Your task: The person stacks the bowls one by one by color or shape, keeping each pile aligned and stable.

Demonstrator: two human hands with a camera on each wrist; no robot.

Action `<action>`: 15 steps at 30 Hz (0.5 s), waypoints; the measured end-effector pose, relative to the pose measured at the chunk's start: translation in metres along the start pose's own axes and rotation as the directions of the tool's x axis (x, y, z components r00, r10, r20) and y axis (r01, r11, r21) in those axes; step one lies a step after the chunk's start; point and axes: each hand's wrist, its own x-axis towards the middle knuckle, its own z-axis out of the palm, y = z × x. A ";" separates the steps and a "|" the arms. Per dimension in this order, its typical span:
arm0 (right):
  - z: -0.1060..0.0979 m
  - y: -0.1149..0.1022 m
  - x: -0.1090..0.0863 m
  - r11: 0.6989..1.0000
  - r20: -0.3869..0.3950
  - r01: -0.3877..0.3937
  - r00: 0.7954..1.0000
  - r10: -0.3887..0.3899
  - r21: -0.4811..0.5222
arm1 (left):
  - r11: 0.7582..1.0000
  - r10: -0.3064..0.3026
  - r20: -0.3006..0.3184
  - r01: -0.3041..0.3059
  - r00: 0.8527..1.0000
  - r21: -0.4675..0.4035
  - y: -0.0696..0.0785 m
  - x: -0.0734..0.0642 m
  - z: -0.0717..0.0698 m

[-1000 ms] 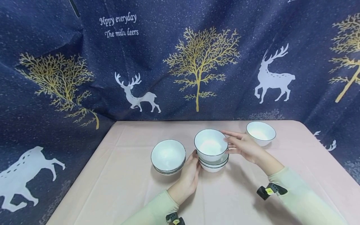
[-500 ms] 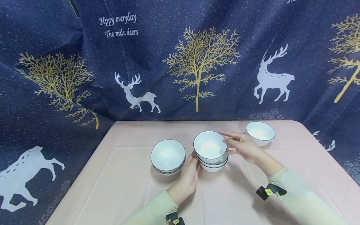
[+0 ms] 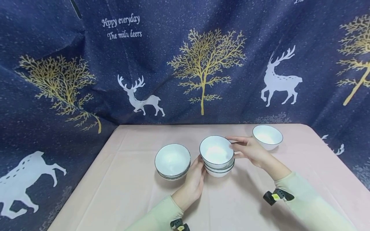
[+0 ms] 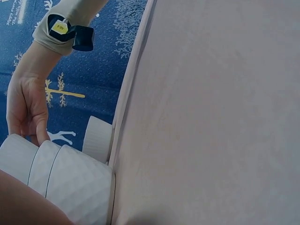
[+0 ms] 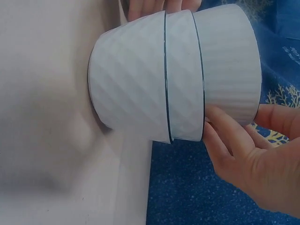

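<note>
In the middle of the table, my right hand (image 3: pixel 251 152) grips the rim and side of a white bowl (image 3: pixel 216 151) with a thin dark rim. This bowl sits at the top of a stack, partly inside the two lower bowls (image 3: pixel 217 174). The right wrist view shows its ribbed wall (image 5: pixel 229 61), while the lower bowls (image 5: pixel 129 77) have a diamond pattern. My left hand (image 3: pixel 192 181) holds the left side of the lower bowls, its fingers partly hidden behind them. Just left of that hand stands another stack of white bowls (image 3: pixel 172 159).
A single white bowl (image 3: pixel 267 136) stands at the back right, beyond my right hand. Pale pink cloth covers the table (image 3: pixel 127 179). A dark blue curtain (image 3: pixel 162 64) with deer and trees hangs behind its back edge.
The top bowl has come down slightly, deeper into the stack, and my right hand has lowered with it. My left hand and the other bowls stay in place.
</note>
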 end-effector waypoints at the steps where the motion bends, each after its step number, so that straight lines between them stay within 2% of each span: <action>1: 0.000 0.001 0.000 1.000 -0.003 0.000 1.000 0.000 -0.001 | 1.000 0.000 0.000 0.000 1.000 -0.001 0.000 0.000 0.000; 9: -0.002 0.005 0.002 1.000 -0.035 0.001 0.999 -0.002 -0.018 | 1.000 0.002 -0.003 -0.002 1.000 -0.024 -0.002 0.001 0.000; 15: -0.002 0.007 0.004 0.997 -0.084 0.020 0.996 -0.026 -0.075 | 0.999 0.018 0.003 -0.017 1.000 -0.033 -0.001 0.001 0.000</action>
